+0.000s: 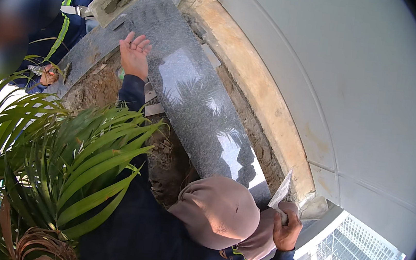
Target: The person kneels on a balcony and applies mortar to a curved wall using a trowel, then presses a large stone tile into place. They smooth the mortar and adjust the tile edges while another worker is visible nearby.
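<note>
My left hand (pixel 135 57) is raised over the edge of a polished dark grey granite slab (pixel 184 111), palm up with its fingers apart and holding nothing. By my knee at the lower right, my right hand (pixel 286 230) grips the handle of a trowel (pixel 281 190). The trowel's pale, smeared blade points upward, beside the slab's near end. Sky and palm leaves reflect in the slab's glossy face.
A palm plant (pixel 74 160) crowds the left side. Bare soil (pixel 94 85) borders the slab. A tan ledge (pixel 254 89) and a curved grey wall (pixel 340 68) run along the right. A co-worker in navy with reflective strips (pixel 63 34) is at the upper left.
</note>
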`<state>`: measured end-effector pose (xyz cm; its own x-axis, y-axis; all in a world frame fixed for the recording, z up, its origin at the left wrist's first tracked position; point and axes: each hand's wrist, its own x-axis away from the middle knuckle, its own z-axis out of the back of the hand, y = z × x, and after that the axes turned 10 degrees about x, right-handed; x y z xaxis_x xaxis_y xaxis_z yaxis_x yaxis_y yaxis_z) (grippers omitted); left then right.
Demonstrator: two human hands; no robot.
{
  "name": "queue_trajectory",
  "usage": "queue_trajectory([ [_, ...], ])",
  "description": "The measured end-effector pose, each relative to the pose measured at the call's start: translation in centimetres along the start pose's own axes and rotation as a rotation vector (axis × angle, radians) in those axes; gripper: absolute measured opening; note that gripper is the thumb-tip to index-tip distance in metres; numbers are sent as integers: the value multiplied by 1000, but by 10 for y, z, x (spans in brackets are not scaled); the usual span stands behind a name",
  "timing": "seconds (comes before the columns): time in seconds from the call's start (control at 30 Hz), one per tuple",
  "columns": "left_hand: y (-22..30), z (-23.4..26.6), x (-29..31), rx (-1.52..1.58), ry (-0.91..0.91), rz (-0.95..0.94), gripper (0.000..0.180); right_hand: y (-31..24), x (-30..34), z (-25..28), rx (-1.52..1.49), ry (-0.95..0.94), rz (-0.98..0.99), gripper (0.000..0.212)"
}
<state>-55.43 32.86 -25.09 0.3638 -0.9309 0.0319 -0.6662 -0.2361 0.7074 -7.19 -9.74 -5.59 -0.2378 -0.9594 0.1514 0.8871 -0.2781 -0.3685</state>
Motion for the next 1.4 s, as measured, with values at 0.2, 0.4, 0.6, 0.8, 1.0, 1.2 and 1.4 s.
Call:
queue_trajectory([
  [0.2, -50, -39, 24, -219, -133, 135, 57, 5, -21, -17, 12, -54, -2, 19],
  [0.4, -72, 20, 82, -732, -31, -164, 11, 9, -9, -27, -108, -83, -109, 25],
  [0.6, -88, -8, 134, -1063, -358, -385, 10, 8, -21, -35, -159, -136, -114, 44],
  [0.8, -87, -3, 64, -1322, -361, -556, 10, -45, -60, 11, -851, -302, -115, 59],
  [1.0, -83, -8, -18, -1733, -372, -477, 16, -52, -118, -28, -705, -580, -218, 38],
  [1.2, -84, -2, -27, -1701, -430, -659, 24, -88, -156, -34, -856, -445, -179, 40],
  [1.4, -57, 18, -30, -1591, -290, -594, 20, -138, -213, -18, -411, -279, 96, 56],
])
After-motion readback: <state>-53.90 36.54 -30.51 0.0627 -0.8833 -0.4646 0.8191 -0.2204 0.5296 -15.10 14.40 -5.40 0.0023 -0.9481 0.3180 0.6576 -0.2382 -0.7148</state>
